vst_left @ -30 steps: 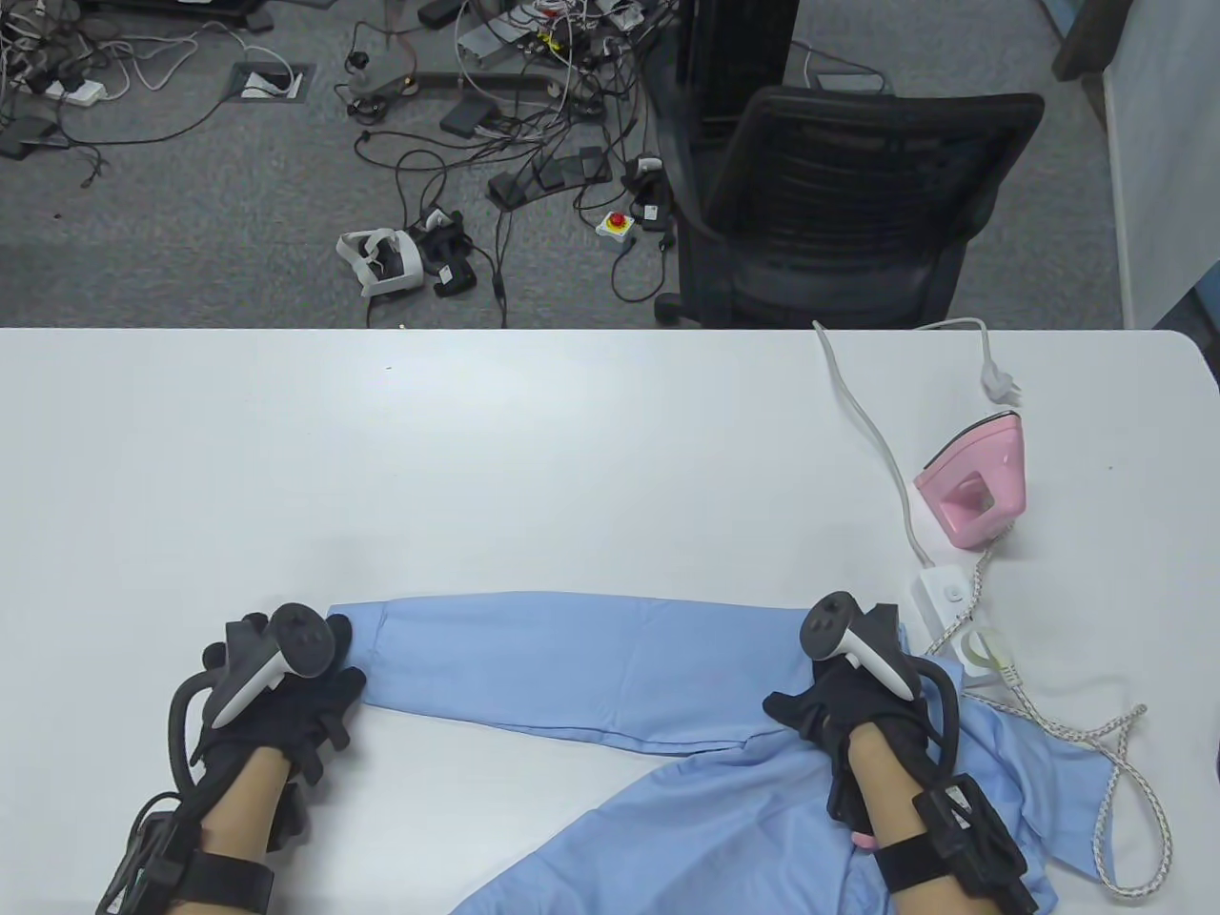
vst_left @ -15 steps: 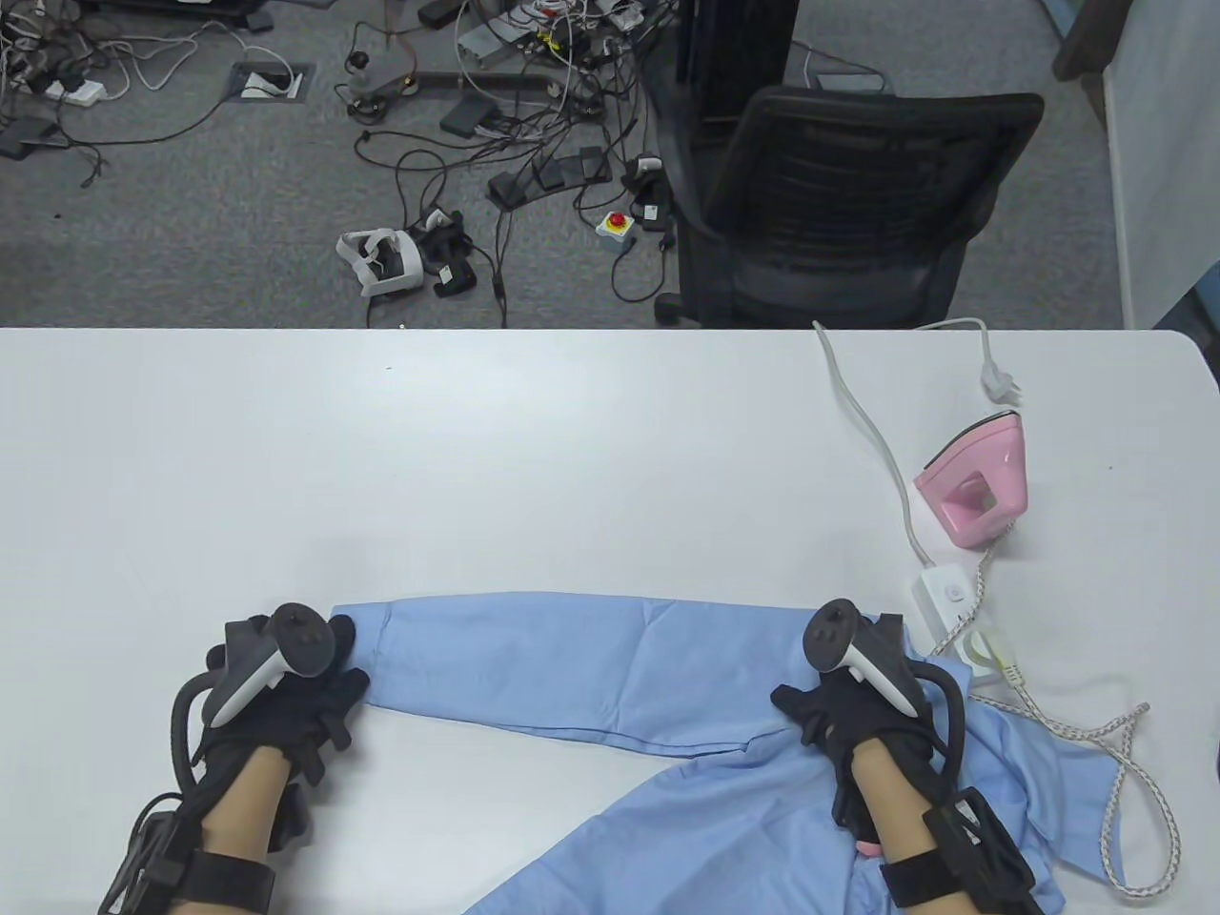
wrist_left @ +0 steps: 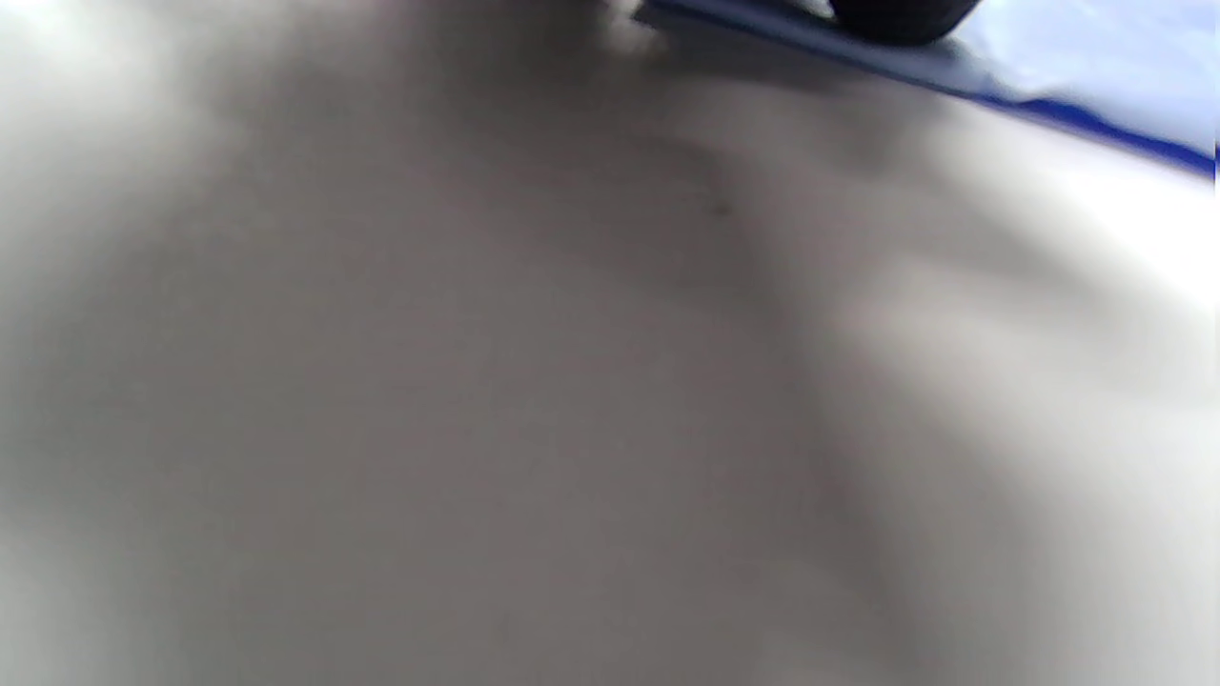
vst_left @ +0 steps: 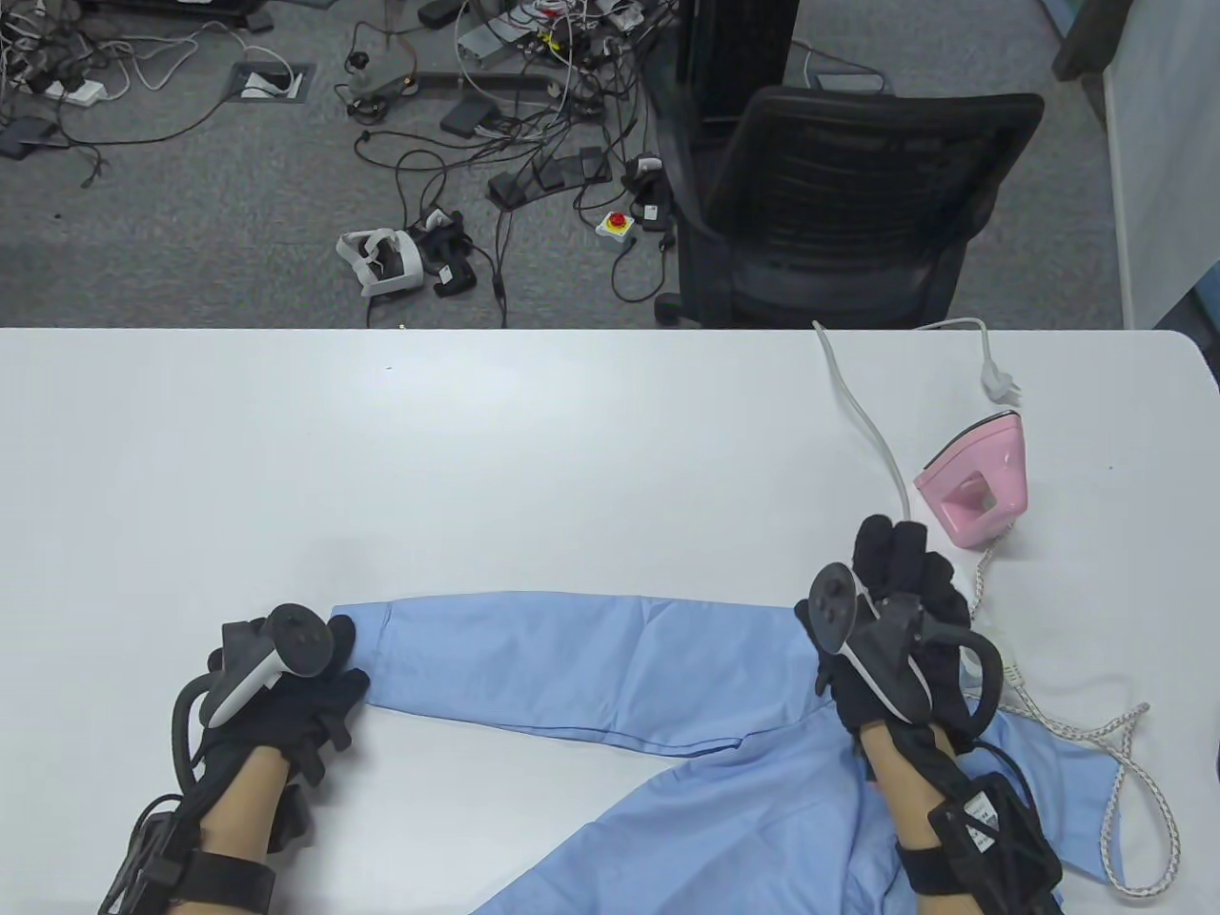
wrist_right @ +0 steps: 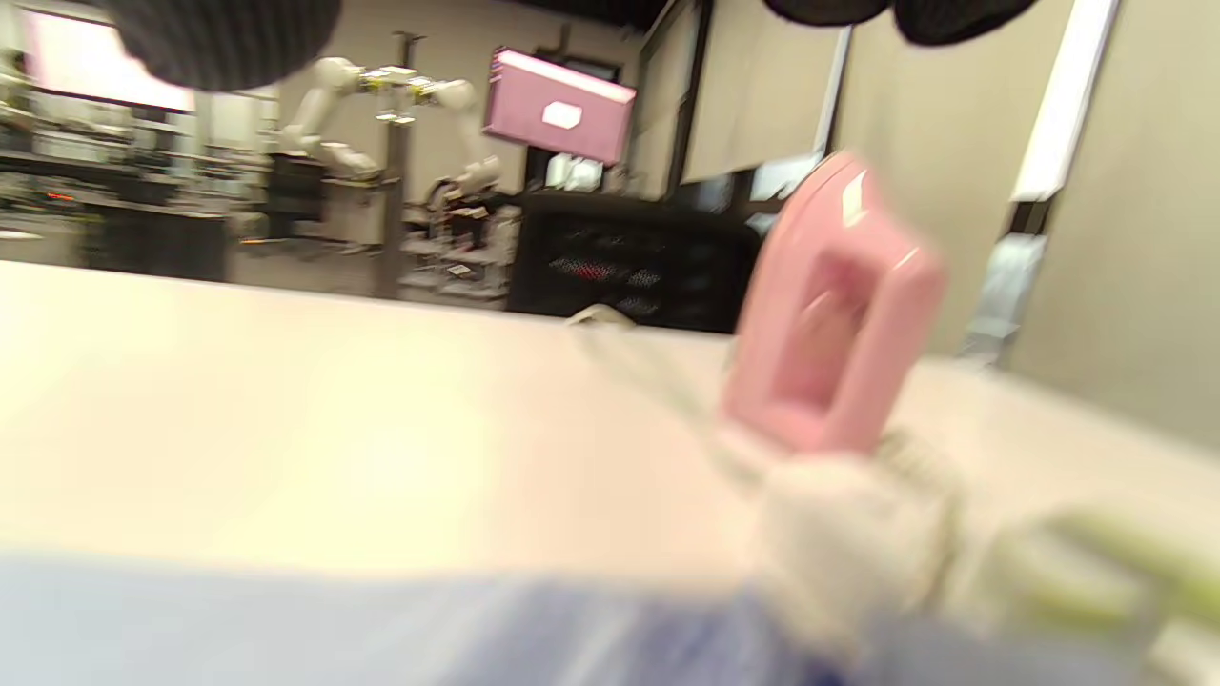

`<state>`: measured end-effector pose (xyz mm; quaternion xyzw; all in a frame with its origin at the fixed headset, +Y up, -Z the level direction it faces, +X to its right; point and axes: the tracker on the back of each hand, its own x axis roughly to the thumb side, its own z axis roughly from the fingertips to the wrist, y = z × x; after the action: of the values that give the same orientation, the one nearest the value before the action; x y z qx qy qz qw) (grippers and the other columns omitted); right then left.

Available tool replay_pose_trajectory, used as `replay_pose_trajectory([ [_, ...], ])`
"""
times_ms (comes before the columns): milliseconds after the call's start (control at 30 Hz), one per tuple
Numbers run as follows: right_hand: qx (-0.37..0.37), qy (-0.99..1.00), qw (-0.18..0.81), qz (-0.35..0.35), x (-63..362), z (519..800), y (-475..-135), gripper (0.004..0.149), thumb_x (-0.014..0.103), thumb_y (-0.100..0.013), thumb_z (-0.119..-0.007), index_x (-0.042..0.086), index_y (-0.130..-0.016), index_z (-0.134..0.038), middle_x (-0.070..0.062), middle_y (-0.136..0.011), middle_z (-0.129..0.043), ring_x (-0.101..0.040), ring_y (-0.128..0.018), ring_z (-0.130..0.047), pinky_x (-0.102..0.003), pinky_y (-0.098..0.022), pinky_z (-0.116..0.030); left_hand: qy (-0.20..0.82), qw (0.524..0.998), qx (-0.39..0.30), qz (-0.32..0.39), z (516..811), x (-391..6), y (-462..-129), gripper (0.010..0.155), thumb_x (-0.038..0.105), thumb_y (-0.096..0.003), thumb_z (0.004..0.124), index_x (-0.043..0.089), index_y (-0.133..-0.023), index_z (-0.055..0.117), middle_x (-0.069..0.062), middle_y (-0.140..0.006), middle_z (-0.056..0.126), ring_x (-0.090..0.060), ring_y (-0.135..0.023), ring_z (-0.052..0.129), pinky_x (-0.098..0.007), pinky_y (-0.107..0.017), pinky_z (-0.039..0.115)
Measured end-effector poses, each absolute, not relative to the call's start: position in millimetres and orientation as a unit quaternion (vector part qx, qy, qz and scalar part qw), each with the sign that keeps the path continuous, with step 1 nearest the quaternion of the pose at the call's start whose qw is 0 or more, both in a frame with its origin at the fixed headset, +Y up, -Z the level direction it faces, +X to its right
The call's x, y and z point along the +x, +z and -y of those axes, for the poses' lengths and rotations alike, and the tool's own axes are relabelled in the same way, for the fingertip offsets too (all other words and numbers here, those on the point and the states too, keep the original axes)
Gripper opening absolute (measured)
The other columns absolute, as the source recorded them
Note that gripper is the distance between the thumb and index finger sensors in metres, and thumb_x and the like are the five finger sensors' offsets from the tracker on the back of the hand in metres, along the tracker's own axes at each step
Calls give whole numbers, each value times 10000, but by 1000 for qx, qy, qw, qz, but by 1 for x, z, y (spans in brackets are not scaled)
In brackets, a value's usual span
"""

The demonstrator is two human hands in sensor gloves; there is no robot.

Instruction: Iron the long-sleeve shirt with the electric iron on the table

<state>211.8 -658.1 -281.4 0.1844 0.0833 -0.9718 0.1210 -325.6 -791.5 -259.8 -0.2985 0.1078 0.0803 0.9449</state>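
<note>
A light blue long-sleeve shirt (vst_left: 610, 667) lies near the table's front edge, one sleeve stretched out to the left. My left hand (vst_left: 348, 658) rests on the cuff end of that sleeve. In the left wrist view a dark fingertip (wrist_left: 901, 19) sits on the blue cloth (wrist_left: 1096, 67). My right hand (vst_left: 901, 548) hovers above the shirt's shoulder, fingers stretched toward the pink iron (vst_left: 977, 481), holding nothing. The iron stands on its heel at the right, a short way beyond those fingers. It shows blurred in the right wrist view (wrist_right: 829, 314), with the shirt (wrist_right: 286, 619) along the bottom.
A braided iron cord (vst_left: 1125, 762) loops over the shirt's right side. A white cable (vst_left: 863, 410) runs to a loose plug (vst_left: 1001, 381) at the far edge. An office chair (vst_left: 839, 200) stands behind the white table (vst_left: 477, 457).
My right hand has lifted off the shirt's shoulder and moved forward toward the iron with its fingers stretched out. The left hand and the sleeve have stayed put.
</note>
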Motion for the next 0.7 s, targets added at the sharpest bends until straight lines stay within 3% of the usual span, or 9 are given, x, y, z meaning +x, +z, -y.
replay_pose_trajectory([
  [100,266,-940,150,-154,239,649,-305,956,692,-288,-643,197,-994,-231,-90,-978,-350,-326,-811,-607,-457,-559,-657,75,946,-298,-107,792,-325,-260,632,624,-527,550,488,-1044,214,11,-1175,23,-269,-1037,-59,-593,-667,-35],
  [267,366,-910,169,-99,288,654,-345,975,707,-280,-638,166,-989,-242,-103,-950,-385,-300,-761,-673,-436,-520,-701,78,944,-301,-107,791,-325,-260,633,624,-527,553,488,-1043,213,14,-1174,11,-268,-1037,-63,-592,-666,-38],
  [433,402,-886,216,-74,319,673,-371,980,722,-269,-630,169,-989,-262,-97,-949,-401,-293,-760,-688,-442,-527,-709,78,944,-301,-107,792,-325,-260,635,625,-527,550,486,-1043,208,10,-1172,20,-269,-1037,-61,-593,-666,-36],
  [633,419,-893,156,-43,337,692,-396,959,725,-259,-653,183,-980,-326,-82,-937,-447,-273,-742,-717,-434,-517,-725,79,944,-302,-108,792,-325,-260,635,626,-527,550,488,-1043,206,12,-1172,9,-270,-1036,-64,-592,-666,-37],
  [700,420,-896,125,-64,341,696,-400,884,695,-275,-677,198,-959,-420,-68,-909,-528,-259,-705,-765,-430,-494,-749,77,944,-302,-109,791,-325,-261,636,625,-528,549,484,-1044,205,9,-1172,8,-272,-1035,-64,-593,-666,-36],
])
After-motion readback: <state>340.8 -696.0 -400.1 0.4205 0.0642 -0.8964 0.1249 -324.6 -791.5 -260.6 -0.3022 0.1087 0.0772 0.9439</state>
